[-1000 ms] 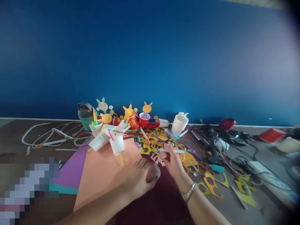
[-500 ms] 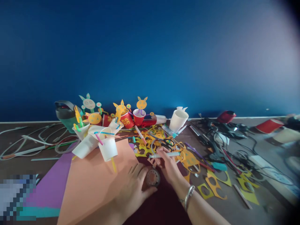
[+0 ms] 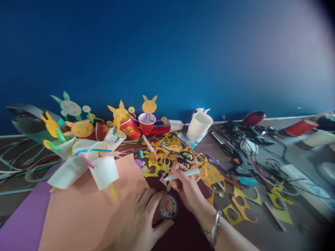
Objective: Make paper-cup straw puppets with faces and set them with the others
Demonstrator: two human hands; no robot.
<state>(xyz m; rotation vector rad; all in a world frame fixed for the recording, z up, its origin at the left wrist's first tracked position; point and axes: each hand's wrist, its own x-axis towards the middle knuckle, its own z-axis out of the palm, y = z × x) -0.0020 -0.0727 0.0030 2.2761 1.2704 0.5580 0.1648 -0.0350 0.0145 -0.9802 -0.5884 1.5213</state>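
My left hand [image 3: 145, 219] lies low over the papers, its thumb and fingers curved round a small tape roll [image 3: 172, 199] that sits flat. Just to its right, my right hand [image 3: 186, 186] grips a white marker [image 3: 193, 172] with a teal tip pointing left. A silver bracelet circles that wrist. Beneath both hands are a peach sheet [image 3: 81, 212] and a dark maroon sheet [image 3: 183, 230]. Beyond my right hand lie black-handled scissors [image 3: 186, 156] among yellow and orange paper scraps [image 3: 157, 167].
White paper cups [image 3: 104, 172] with pipe cleaners stand at left. Behind them are red cups [image 3: 147, 125] bearing paper animal heads. Another white cup [image 3: 199, 125] is at the back. Tangled black cables [image 3: 277, 174], a glue gun [image 3: 242, 164] and a power strip [image 3: 303, 184] occupy the right.
The view has moved closer, so the cups at left appear larger and farther left. My hands keep much the same pose around the tape roll and marker.
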